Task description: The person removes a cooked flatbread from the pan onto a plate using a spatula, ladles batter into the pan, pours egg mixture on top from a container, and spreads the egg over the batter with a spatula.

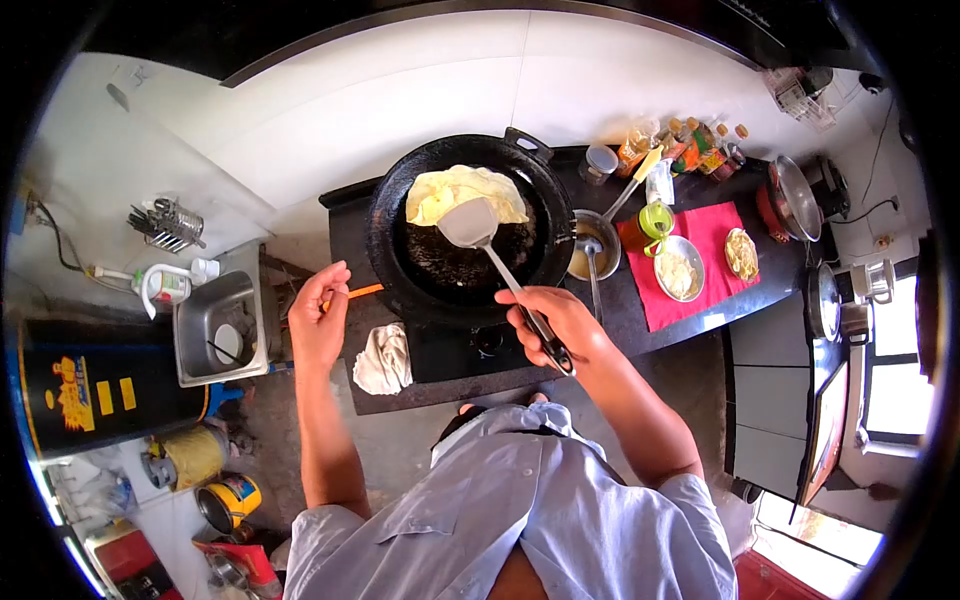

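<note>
My right hand [555,325] is closed around the black handle of a spatula [468,222] with a grey blade. The blade rests over the lower edge of a pale yellow flatbread or omelette [465,192], which lies folded-looking in the far part of a large black wok [385,225]. Dark, shiny oil shows in the wok below it. Left of the wok, my left hand [320,310] hovers with its fingers curled in loosely and nothing plainly held. A thin orange strip, perhaps a hose [364,291], runs beside or behind that hand; contact cannot be made out.
Right of the wok are a saucepan [578,265] with a ladle, a green-lidded jar [655,222] and a bowl of food [679,270] on a red cloth [645,310]. A rag [384,360] lies at the counter's front. Bottles [690,150] stand behind; a sink [190,340] is left.
</note>
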Action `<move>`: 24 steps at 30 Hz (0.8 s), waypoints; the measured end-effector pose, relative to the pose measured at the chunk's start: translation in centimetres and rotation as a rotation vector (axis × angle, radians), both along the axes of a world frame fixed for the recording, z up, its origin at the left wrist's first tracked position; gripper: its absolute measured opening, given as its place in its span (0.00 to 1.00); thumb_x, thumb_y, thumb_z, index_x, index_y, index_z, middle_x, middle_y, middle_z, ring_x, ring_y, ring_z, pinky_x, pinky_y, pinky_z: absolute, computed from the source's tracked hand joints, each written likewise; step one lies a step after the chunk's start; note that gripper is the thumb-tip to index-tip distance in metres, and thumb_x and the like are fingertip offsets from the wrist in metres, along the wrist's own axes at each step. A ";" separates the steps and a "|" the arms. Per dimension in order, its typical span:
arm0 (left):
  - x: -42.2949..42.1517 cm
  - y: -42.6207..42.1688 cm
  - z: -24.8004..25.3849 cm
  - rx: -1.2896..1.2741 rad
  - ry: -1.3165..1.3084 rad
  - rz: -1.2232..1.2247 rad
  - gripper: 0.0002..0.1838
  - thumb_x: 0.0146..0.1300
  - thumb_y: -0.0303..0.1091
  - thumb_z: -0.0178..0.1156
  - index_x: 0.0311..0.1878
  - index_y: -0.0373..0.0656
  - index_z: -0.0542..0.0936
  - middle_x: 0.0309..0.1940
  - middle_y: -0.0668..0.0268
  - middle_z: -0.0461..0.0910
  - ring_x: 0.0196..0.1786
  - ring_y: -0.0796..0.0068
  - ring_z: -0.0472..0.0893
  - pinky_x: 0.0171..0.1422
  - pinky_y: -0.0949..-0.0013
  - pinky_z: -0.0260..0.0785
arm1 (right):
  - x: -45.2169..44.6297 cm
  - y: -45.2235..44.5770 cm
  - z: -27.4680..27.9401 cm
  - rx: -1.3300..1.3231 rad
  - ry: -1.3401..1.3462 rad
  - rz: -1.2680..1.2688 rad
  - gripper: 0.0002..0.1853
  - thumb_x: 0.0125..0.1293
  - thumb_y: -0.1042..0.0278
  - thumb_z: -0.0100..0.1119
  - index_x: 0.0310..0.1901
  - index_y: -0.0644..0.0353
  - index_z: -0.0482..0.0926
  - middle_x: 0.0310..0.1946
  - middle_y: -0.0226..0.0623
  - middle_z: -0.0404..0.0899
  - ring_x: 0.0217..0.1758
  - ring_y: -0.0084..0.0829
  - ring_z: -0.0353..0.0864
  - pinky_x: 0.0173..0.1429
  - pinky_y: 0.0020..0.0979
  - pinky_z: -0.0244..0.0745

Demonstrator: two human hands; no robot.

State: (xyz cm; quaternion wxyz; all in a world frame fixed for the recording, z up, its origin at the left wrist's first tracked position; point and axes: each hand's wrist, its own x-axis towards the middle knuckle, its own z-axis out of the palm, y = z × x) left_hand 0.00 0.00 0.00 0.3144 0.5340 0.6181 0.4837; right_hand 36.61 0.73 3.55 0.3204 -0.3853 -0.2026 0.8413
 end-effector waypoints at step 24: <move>-3.2 -12.2 -8.5 -0.125 -0.452 0.175 0.16 0.76 0.30 0.63 0.63 0.37 0.83 0.50 0.63 0.88 0.50 0.76 0.84 0.57 0.71 0.76 | 5.6 2.1 0.1 -0.138 -0.181 -0.117 0.16 0.80 0.61 0.55 0.58 0.64 0.77 0.37 0.35 0.79 0.24 0.22 0.73 0.19 0.25 0.66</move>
